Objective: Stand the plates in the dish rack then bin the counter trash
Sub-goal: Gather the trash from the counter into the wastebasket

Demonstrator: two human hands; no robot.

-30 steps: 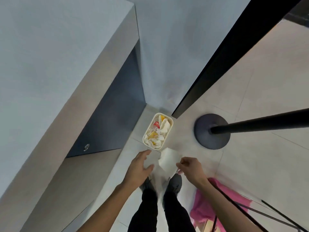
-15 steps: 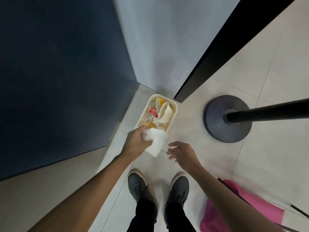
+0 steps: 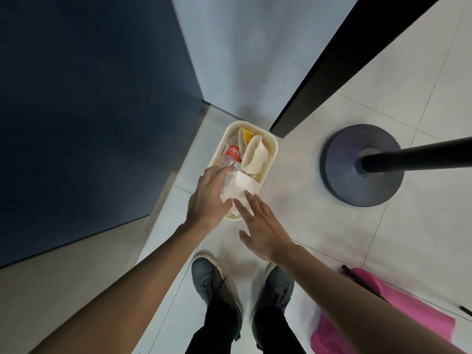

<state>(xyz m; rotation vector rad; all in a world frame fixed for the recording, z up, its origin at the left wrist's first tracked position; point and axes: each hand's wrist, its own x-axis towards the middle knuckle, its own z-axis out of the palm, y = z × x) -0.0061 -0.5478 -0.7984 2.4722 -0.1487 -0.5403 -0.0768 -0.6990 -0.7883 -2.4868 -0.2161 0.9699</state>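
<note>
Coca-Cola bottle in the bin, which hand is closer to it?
Left. The left hand, holding the white paper, has its fingertips right at the Coca-Cola bottle; the right hand is farther back, fingers on the paper's near edge.

The pale tiled floor (image 3: 319, 226) carried a cream bin (image 3: 274, 146) in the corner, a round dark stand base (image 3: 339, 180) well to its right, two grey shoes (image 3: 212, 279), and a pink cloth (image 3: 383, 328) beside them.

We see soft, even indoor light: the pale floor (image 3: 319, 226) at 3 o'clock is brightest, the navy panel (image 3: 89, 111) at 9 o'clock dim. The edges bend from wide-angle distortion, and the shoes (image 3: 217, 290) at 6 o'clock are slightly blurred.
</note>
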